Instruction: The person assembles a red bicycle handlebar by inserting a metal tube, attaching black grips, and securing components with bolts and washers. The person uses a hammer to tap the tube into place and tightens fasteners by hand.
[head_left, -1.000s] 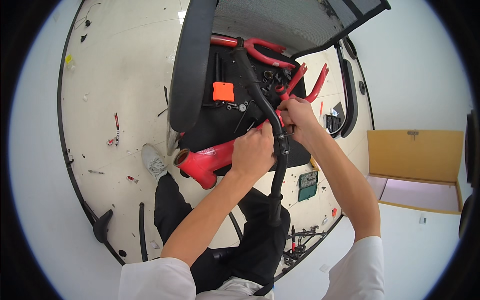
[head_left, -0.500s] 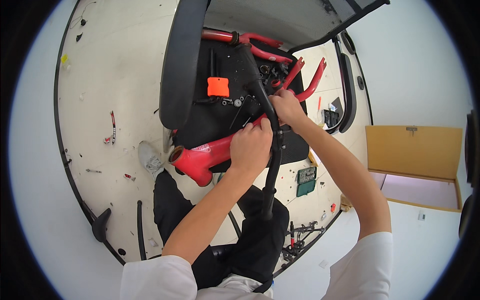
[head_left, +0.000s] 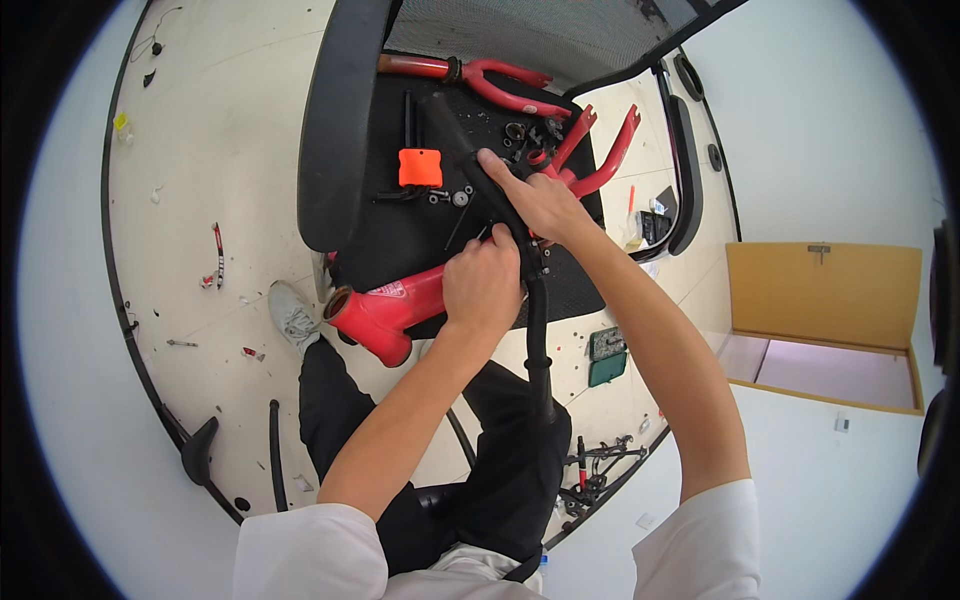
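Note:
A black bent handlebar (head_left: 537,330) slants across in front of me, its far end blurred and its near end by my knee. My right hand (head_left: 545,205) is closed round its upper part, thumb laid along the tube. My left hand (head_left: 483,280) is a fist against the handlebar's left side, above the red bicycle frame (head_left: 410,300); what its fingers hold is hidden. The frame lies on the black seat of a chair (head_left: 400,230), its open head tube toward the lower left. My hands cover its middle.
On the seat lie a red fork (head_left: 500,85), an orange block with black keys (head_left: 420,168) and several small metal parts (head_left: 460,198). A grey shoe (head_left: 291,315) stands left of the chair. A green case (head_left: 607,370), a saddle (head_left: 201,450) and scattered parts lie on the floor.
My right hand has shifted up along the handlebar, and its thumb now lies out along the tube. The handlebar's far end has swung left. My left hand stays closed beside it.

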